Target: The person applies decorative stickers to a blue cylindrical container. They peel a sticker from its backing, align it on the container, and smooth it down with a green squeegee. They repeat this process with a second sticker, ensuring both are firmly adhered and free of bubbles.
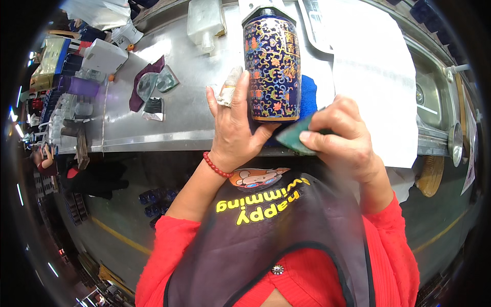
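A dark blue ceramic bottle [273, 69] with gold scrolls and coloured flowers lies on its side, its neck pointing away from me. Its base faces me. My left hand [232, 123] rests against its near left corner, index finger stretched along the side and thumb by the base. The fingers of that hand are spread, and one is wrapped in whitish tape. Pinched in my right hand [341, 134] is a green flat pad [296, 137], close to the right of the base; its exact kind is unclear. A blue cloth [308, 97] shows beside the bottle.
White paper or sheeting [376, 77] covers the right part of the metal worktop [189, 115]. Beyond it is a sink [429, 97]. A clear square bottle [205, 23] stands at the back. Purple cloth [140, 89] and clear plastic pieces [156, 83] lie left; boxes [105, 56] are farther left.
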`<control>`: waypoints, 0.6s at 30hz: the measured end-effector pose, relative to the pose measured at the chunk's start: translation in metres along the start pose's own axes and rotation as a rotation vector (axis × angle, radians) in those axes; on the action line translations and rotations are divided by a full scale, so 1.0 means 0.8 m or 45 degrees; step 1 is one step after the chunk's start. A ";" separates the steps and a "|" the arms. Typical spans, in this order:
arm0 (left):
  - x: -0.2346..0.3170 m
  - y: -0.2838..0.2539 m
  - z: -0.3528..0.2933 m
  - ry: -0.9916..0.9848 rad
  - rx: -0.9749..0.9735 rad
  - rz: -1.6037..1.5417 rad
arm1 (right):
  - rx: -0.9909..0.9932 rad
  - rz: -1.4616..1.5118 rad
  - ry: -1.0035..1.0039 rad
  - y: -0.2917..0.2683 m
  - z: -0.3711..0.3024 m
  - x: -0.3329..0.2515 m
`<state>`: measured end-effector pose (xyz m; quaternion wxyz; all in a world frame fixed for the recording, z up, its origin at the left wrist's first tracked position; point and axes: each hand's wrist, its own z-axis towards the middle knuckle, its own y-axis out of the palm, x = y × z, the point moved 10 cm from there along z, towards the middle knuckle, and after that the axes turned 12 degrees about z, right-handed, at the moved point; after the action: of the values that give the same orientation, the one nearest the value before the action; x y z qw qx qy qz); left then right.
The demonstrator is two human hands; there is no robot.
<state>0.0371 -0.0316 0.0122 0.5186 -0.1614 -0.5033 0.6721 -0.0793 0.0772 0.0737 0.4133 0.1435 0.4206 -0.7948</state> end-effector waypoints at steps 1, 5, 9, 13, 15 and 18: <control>0.004 -0.002 0.001 -0.001 0.017 0.031 | 0.077 -0.053 -0.030 -0.007 0.001 -0.004; 0.008 -0.005 0.012 0.054 0.037 0.142 | 0.000 -0.166 -0.084 0.004 -0.001 -0.008; 0.009 -0.007 0.009 0.104 0.102 0.049 | 0.098 0.073 -0.037 -0.007 -0.007 0.005; -0.006 0.001 0.002 0.035 0.062 0.028 | -0.061 -0.028 -0.012 0.011 -0.008 0.013; -0.007 0.005 -0.002 0.036 0.064 -0.009 | -0.009 -0.019 -0.059 0.006 -0.009 0.007; -0.011 0.010 -0.003 0.012 0.011 -0.049 | 0.098 0.077 -0.076 -0.005 -0.007 0.004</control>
<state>0.0381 -0.0374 0.0015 0.5346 -0.1525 -0.5009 0.6634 -0.0854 0.0811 0.0708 0.4437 0.1480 0.3727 -0.8014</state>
